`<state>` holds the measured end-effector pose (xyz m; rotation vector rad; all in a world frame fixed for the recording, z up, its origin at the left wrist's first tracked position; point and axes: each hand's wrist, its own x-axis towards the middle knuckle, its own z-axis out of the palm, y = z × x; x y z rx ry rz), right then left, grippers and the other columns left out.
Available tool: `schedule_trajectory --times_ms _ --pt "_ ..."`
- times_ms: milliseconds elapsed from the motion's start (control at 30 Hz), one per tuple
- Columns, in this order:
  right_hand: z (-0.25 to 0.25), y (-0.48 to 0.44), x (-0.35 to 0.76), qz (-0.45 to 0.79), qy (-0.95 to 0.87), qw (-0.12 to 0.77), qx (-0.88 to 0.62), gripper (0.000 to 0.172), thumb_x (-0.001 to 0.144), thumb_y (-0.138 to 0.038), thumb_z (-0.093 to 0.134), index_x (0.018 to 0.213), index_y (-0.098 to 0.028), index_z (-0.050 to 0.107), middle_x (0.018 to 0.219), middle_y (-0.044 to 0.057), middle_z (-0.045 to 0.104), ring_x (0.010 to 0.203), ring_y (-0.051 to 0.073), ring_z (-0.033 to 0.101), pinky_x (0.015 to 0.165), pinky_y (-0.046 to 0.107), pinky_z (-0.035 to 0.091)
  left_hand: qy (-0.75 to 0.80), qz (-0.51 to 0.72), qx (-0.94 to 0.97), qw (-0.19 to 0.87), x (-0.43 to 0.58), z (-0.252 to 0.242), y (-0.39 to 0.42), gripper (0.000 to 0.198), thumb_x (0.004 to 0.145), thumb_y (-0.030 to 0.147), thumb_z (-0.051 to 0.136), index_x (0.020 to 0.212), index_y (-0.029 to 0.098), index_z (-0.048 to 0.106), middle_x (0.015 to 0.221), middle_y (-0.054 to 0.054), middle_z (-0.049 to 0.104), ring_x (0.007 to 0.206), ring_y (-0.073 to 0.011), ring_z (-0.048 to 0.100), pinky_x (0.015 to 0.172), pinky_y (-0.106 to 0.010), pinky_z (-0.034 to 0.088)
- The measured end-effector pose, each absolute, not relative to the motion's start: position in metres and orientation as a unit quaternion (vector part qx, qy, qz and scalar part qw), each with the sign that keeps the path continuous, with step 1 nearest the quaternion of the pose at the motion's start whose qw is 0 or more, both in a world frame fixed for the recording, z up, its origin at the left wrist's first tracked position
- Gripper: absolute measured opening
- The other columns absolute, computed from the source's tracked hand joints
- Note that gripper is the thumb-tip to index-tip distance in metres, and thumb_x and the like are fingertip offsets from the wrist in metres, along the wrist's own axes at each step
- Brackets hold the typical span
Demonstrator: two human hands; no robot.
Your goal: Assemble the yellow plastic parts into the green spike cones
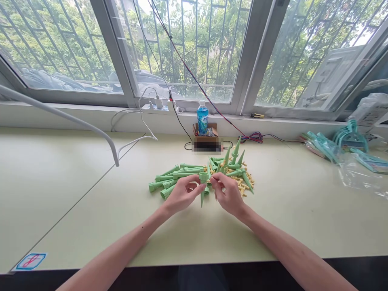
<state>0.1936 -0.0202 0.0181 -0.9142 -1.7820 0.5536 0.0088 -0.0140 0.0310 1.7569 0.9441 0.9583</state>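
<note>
My left hand (185, 194) pinches a green spike (203, 186) by its upper part, with the ringed end up and the point down. Close by on the right, my right hand (226, 193) has its thumb and fingertips pressed together beside the spike; what they hold is too small to make out. Several green spikes (165, 177) lie in a heap behind and left of my left hand. Behind my right hand, more green spikes (235, 152) stick up at angles among small yellow parts (242, 186).
Behind the heap, a blue bottle (203, 118) stands in a small cardboard box (214, 130). Coiled cables (253, 138) lie right of it. Teal items in clear plastic (351, 139) are at the far right. A white curved tube (75, 121) crosses the left side.
</note>
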Motion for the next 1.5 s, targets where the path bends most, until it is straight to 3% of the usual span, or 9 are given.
schedule_trajectory --times_ms 233,600,833,1100,1367,1500 --pt "0.0186 -0.0208 0.1933 0.245 -0.738 0.505 -0.375 0.021 0.099 -0.03 0.045 0.083 -0.019 0.051 0.064 -0.003 0.049 0.046 0.009 0.045 0.045 0.021 0.038 0.378 0.403 0.726 0.409 0.0083 0.0292 -0.0147 0.029 0.088 0.037 0.062 0.074 0.018 0.047 0.06 0.006 0.032 0.051 -0.0067 0.029 0.044 -0.02 0.027" --pt "0.0178 -0.0201 0.1935 0.251 -0.738 0.504 -0.372 0.024 0.1 -0.033 0.042 0.084 -0.019 0.052 0.066 -0.002 0.051 0.048 0.009 0.048 0.044 0.02 0.039 0.369 0.426 0.769 0.302 0.0103 0.0329 -0.0173 0.024 0.09 0.036 0.058 0.076 0.018 0.05 0.074 0.001 0.042 0.056 -0.0082 0.04 0.048 -0.021 0.039" --pt "0.0193 -0.0213 0.1937 0.237 -0.743 0.504 -0.371 0.024 0.101 -0.032 0.041 0.085 -0.019 0.053 0.063 -0.002 0.051 0.047 0.01 0.048 0.047 0.021 0.04 0.352 0.429 0.791 0.258 0.0088 0.0302 -0.0163 0.012 0.093 0.031 0.055 0.091 0.02 0.06 0.09 -0.003 0.054 0.06 -0.0083 0.044 0.05 -0.02 0.042" --pt "0.0198 -0.0207 0.1943 0.236 -0.741 0.503 -0.376 0.027 0.101 -0.036 0.041 0.084 -0.019 0.054 0.059 -0.003 0.05 0.046 0.01 0.047 0.047 0.022 0.04 0.354 0.422 0.794 0.256 0.0068 0.0293 -0.0136 0.02 0.094 0.034 0.055 0.102 0.022 0.068 0.099 -0.006 0.057 0.064 -0.0092 0.05 0.052 -0.02 0.045" --pt "0.023 -0.0242 0.1914 0.223 -0.726 0.534 -0.372 0.026 0.1 -0.035 0.042 0.085 -0.02 0.055 0.059 -0.003 0.05 0.046 0.01 0.046 0.047 0.022 0.041 0.382 0.436 0.776 0.247 0.0116 0.0312 -0.0164 0.02 0.092 0.036 0.056 0.104 0.022 0.063 0.098 -0.004 0.056 0.059 -0.0072 0.048 0.049 -0.019 0.044" --pt "0.0215 -0.0243 0.1923 0.197 -0.705 0.563 -0.385 0.025 0.1 -0.036 0.043 0.086 -0.02 0.057 0.064 -0.001 0.053 0.047 0.01 0.047 0.045 0.022 0.041 0.412 0.455 0.738 0.281 0.0131 0.0332 -0.0179 0.025 0.09 0.044 0.057 0.095 0.019 0.056 0.09 -0.002 0.058 0.054 -0.0063 0.047 0.048 -0.019 0.043"
